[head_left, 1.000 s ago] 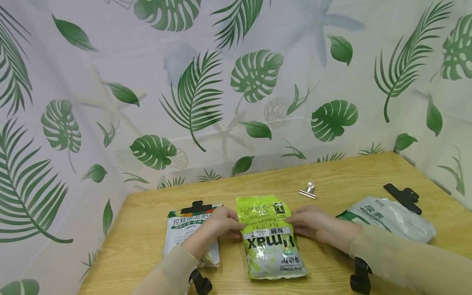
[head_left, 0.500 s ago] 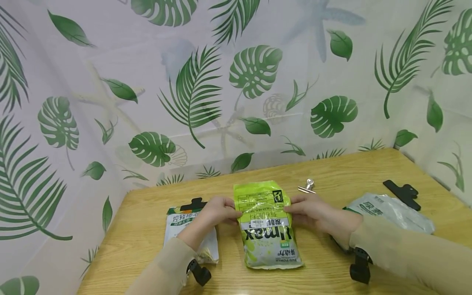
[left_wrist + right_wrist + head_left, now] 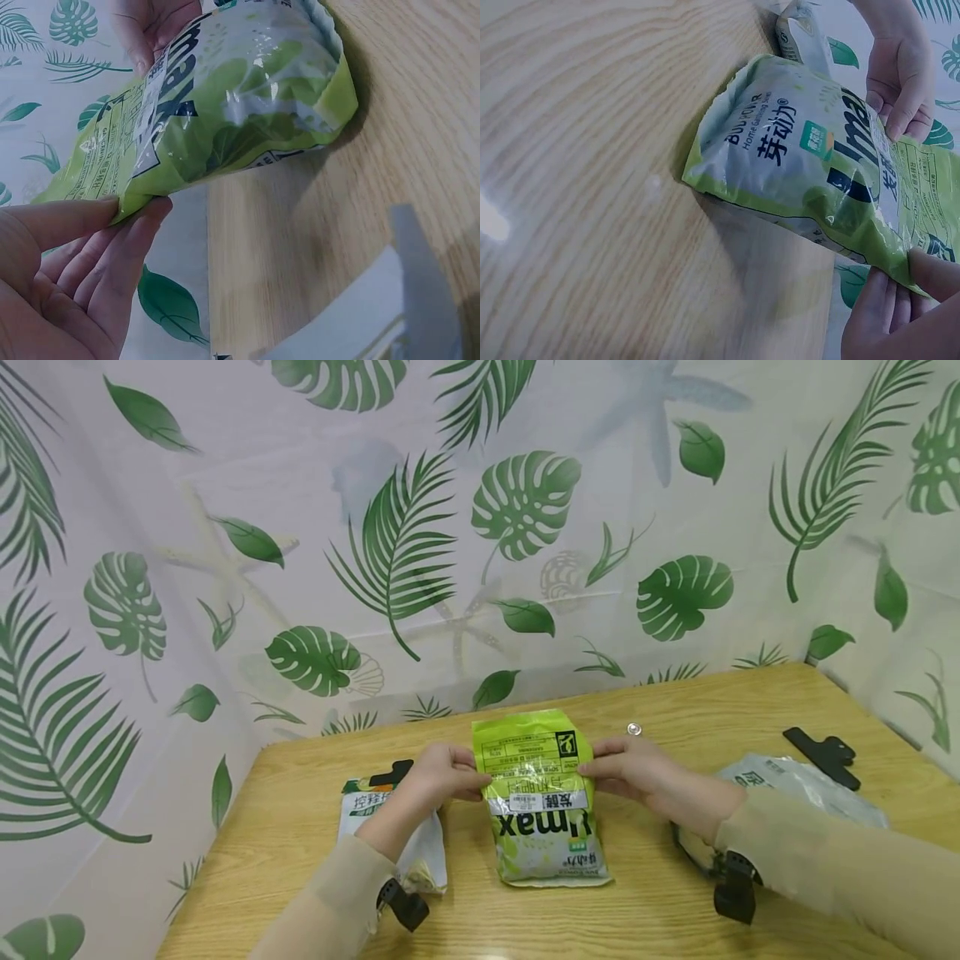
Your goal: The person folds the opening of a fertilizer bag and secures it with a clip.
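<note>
A lime-green and silver fertilizer bag (image 3: 543, 802) stands in the middle of the head view, its printing upside down. Its upper part is lifted and its lower edge is at the tabletop. My left hand (image 3: 446, 775) pinches the left edge between thumb and fingers, clearly so in the left wrist view. On the opposite edge, my right hand (image 3: 645, 775) pinches the plastic at about the same height; the right wrist view shows its thumb on the printed face. The bag's lower half bulges, while the upper part between the hands is flat.
Left of the green bag lies a white bag (image 3: 427, 852) with a black clip (image 3: 392, 773) at its top, partly behind my left arm. To the right are a grey-white bag (image 3: 817, 793) and another black clip (image 3: 823, 758). A metal clip (image 3: 634, 728) is mostly hidden by my right hand.
Both hands have raised the green bag's upper part, so it leans more upright and sits slightly farther back. My right hand now covers most of the metal clip.
</note>
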`<action>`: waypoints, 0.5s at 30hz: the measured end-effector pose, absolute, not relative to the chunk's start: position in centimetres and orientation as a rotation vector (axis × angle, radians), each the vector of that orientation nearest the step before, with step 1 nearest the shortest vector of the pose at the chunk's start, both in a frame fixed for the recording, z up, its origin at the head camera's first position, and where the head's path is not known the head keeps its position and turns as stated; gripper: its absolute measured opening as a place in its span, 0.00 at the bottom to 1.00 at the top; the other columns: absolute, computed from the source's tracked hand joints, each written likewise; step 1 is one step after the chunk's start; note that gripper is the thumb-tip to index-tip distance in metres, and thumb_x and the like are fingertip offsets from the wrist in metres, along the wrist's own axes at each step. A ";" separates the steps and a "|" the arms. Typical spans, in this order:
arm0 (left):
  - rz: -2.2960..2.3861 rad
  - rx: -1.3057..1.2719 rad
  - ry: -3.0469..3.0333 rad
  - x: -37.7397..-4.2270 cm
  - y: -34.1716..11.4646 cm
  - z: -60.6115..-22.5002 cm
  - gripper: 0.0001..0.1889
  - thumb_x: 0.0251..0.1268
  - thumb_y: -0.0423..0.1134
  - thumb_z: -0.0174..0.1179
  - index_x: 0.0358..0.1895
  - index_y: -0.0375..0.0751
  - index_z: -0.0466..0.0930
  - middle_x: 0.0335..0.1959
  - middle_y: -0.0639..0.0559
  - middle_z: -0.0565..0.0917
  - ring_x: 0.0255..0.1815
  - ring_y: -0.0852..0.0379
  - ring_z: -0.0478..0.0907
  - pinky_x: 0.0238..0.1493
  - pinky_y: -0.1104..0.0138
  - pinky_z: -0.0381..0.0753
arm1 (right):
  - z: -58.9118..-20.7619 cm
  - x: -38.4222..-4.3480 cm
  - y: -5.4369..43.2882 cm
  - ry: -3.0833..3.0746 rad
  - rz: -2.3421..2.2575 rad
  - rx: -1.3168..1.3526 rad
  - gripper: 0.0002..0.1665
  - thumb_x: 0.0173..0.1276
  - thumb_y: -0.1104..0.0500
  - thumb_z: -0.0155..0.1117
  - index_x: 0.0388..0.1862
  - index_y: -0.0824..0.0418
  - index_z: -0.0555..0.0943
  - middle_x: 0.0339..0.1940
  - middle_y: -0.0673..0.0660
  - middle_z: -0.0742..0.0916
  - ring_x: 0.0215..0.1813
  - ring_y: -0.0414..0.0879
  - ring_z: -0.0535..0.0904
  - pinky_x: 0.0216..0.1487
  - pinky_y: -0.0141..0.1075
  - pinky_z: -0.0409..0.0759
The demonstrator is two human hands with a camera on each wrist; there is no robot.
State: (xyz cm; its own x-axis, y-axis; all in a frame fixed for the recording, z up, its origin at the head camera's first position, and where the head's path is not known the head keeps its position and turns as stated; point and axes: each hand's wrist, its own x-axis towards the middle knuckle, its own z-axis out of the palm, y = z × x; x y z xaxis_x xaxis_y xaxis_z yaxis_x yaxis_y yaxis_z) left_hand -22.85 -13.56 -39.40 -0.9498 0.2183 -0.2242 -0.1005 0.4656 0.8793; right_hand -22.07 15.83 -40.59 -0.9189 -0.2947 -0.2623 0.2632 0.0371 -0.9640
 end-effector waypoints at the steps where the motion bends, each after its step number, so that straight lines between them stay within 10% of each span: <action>1: 1.486 0.098 2.411 -22.9 -13.6 -39.3 0.27 0.71 0.30 0.69 0.18 0.48 0.63 0.11 0.58 0.67 0.43 0.40 0.93 0.57 0.49 0.90 | -40.5 -22.1 15.8 1.925 -1.946 -0.033 0.07 0.72 0.71 0.68 0.47 0.66 0.86 0.36 0.46 0.89 0.39 0.38 0.87 0.48 0.30 0.89; 15: 1.527 0.121 2.471 -22.7 -13.5 -38.6 0.19 0.72 0.30 0.69 0.22 0.45 0.72 0.15 0.56 0.78 0.47 0.39 0.92 0.58 0.51 0.89 | -39.2 -22.1 16.1 1.983 -1.939 -0.067 0.06 0.71 0.69 0.71 0.40 0.59 0.87 0.35 0.44 0.89 0.40 0.36 0.87 0.51 0.31 0.89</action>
